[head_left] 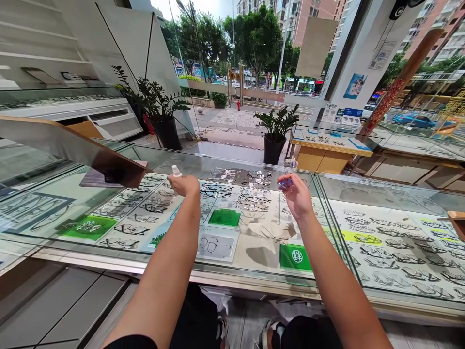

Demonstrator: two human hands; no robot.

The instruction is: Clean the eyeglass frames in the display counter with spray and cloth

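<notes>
Over the glass counter, my left hand (186,185) is closed around a small white spray bottle (176,170), whose top sticks up above the fingers. My right hand (299,198) pinches a pair of eyeglasses (285,185) by one side; a lens shows a purple-blue sheen. The hands are apart, with the glasses to the right of the bottle. Below my right hand, a crumpled beige cloth (271,230) rests on the glass top. Rows of spectacle frames (254,198) lie inside the display case beneath both hands.
Green cards (296,256) lie in the glass display case (254,278). A dark panel with a wooden edge (119,165) stands at the left. Potted plants (275,140) are beyond the counter, before the window. More spectacles (395,245) fill the right-hand case.
</notes>
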